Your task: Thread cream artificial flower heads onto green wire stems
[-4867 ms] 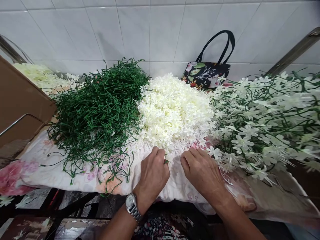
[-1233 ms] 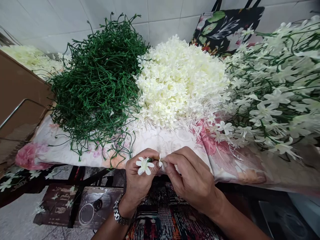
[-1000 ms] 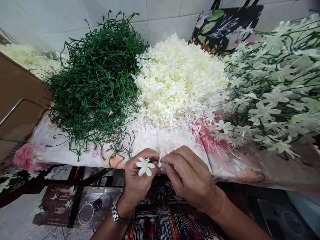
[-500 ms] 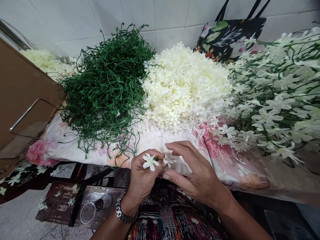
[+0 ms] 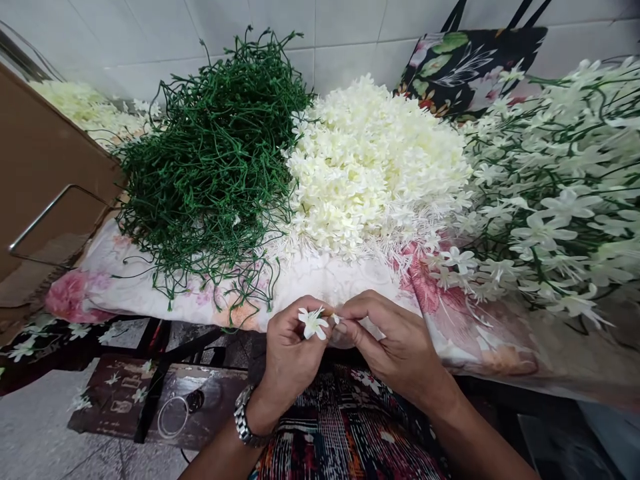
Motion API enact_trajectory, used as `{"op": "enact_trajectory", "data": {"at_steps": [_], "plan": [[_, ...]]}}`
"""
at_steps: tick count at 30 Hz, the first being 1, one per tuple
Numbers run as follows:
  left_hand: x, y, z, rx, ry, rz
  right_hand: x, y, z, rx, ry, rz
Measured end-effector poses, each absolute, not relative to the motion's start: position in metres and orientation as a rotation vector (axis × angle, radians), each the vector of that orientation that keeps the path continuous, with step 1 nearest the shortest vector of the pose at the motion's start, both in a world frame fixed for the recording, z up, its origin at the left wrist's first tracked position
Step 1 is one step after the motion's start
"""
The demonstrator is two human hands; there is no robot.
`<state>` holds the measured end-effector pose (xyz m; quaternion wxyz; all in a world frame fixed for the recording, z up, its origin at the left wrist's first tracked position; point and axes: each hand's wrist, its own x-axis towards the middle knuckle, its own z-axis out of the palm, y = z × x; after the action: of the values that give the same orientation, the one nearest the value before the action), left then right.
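My left hand [image 5: 295, 353], with a watch on its wrist, is closed around a small stem with a white flower [image 5: 313, 323] showing at its fingers. My right hand [image 5: 390, 347] is beside it, thumb and forefinger pinched on a small white flower piece [image 5: 337, 319] at my left fingertips. Beyond my hands lie a heap of green stems [image 5: 215, 160] on the left and a heap of cream-white blossoms [image 5: 370, 167] in the middle. Stems bearing white flowers [image 5: 565, 213] are piled on the right.
A floral cloth [image 5: 300, 280] covers the work surface. A cardboard box [image 5: 50, 173] with a metal handle stands at the left, and a dark floral bag [image 5: 470, 67] leans on the tiled wall. Below left is a wooden bench [image 5: 210, 400] with a clear ring on it.
My right hand's thumb and forefinger have closed on the flower piece beside my left hand. The whole view has shifted slightly.
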<state>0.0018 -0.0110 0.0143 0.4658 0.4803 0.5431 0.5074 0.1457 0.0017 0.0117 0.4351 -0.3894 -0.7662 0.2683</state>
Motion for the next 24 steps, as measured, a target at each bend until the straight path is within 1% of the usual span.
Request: {"op": "enact_trajectory", "data": {"at_steps": [6,11,17,24], "plan": [[-0.007,-0.013,0.007,1.011,1.159,1.183,0.15,0.006,0.008,-1.086,-1.792,0.764],[-0.01,-0.013,0.003,1.02,1.134,1.209,0.152,0.007,0.01,-1.057,-1.773,0.818],[-0.009,-0.014,0.008,1.023,1.099,1.27,0.152,0.004,0.021,-0.997,-1.855,0.72],[-0.012,-0.015,0.013,1.276,1.104,1.314,0.151,0.002,0.033,-0.889,-1.988,0.629]]}}
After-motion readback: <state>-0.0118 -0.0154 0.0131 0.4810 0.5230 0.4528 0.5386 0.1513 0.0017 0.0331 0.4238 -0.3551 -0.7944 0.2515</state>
